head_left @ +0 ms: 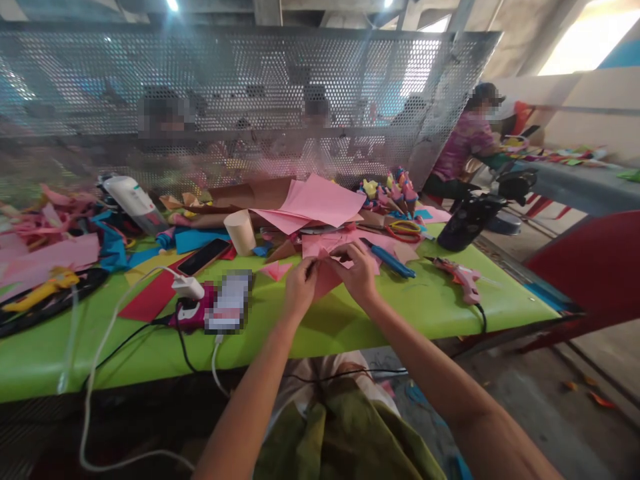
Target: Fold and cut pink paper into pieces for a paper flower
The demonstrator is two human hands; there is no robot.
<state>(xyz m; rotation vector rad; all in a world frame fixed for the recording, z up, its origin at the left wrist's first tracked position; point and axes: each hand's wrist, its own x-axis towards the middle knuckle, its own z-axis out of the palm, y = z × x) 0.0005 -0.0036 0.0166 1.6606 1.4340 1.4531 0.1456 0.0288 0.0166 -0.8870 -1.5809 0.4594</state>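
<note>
Both hands meet over the front middle of the green table [400,320]. My left hand [301,283] pinches the left side of a piece of pink paper [327,279]. From the other side my right hand [357,270] grips the same paper, fingertips close together near its top. The paper looks folded, though my fingers partly hide it. A small folded pink paper piece [277,269] lies left of my left hand. Just right of my right hand lies a blue-handled tool [393,259], perhaps a cutter. Behind the hands is a stack of pink sheets [320,203].
A pink glue gun [463,277], dark bottle [470,220] and red-yellow scissors [404,231] are to the right. Left are a power strip [193,313], a phone [230,300], cables and a yellow glue gun [43,290]. A perforated metal panel [225,80] stands behind. Another person [457,143] sits right.
</note>
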